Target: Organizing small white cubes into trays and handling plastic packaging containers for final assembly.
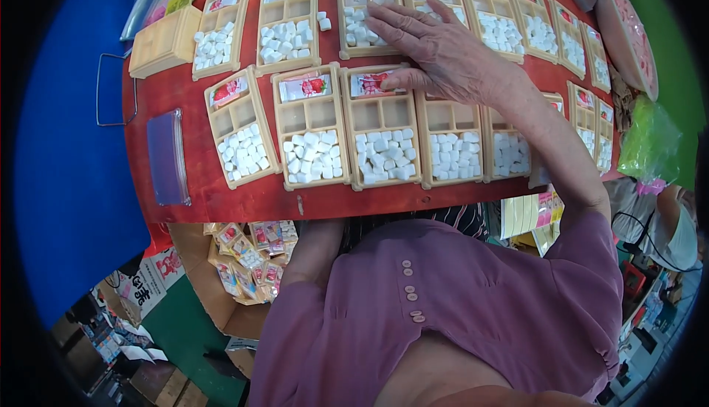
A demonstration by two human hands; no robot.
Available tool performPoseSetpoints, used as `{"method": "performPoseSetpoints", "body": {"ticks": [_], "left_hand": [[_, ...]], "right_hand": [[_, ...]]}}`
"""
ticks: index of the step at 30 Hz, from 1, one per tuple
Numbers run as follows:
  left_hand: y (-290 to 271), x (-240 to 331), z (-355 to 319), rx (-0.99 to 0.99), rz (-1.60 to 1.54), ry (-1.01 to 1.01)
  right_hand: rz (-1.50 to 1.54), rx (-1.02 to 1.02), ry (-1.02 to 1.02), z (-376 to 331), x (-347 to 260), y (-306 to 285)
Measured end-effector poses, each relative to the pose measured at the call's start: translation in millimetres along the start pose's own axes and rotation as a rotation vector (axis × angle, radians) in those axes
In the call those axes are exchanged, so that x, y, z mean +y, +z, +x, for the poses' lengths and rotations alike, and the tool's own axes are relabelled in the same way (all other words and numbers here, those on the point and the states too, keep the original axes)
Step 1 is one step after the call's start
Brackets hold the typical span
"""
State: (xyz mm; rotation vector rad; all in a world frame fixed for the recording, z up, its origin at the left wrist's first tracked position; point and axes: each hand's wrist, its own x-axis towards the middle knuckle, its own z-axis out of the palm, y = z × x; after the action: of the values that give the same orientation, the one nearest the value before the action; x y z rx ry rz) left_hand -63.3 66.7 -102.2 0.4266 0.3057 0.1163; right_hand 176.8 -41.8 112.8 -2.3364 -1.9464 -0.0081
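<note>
Under the hand point(441, 49), rounded white chunks point(358, 32)

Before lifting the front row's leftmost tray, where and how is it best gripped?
I'd grip the tray by its left wall, from the left: that side stands free, the next tray crowds the right, and its empty middle compartments leave room inside. White pieces fill the near end: keep it level.
</note>
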Motion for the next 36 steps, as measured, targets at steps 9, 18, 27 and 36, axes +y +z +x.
{"method": "performPoseSetpoints", "body": {"ticks": [9, 18, 27, 36], "left_hand": [[-22, 22, -40, 0.104, 0.007, -0.075], [-76, 9, 23, 0.097, 0.057, 0.009], [-55, -9, 19, 0.035, 0.051, 0.142], [-13, 16, 16, 0.036, -0.109, 0.217]], "right_hand": [[0.098, -0.056, 0.013, -1, 0, -5], [0.000, -0.004, 0.016, -6, -14, -11], [-0.156, -0.003, 0.059, -5, -18, 0], [-0.055, 0.104, 0.103, -2, -15, -6]]}}
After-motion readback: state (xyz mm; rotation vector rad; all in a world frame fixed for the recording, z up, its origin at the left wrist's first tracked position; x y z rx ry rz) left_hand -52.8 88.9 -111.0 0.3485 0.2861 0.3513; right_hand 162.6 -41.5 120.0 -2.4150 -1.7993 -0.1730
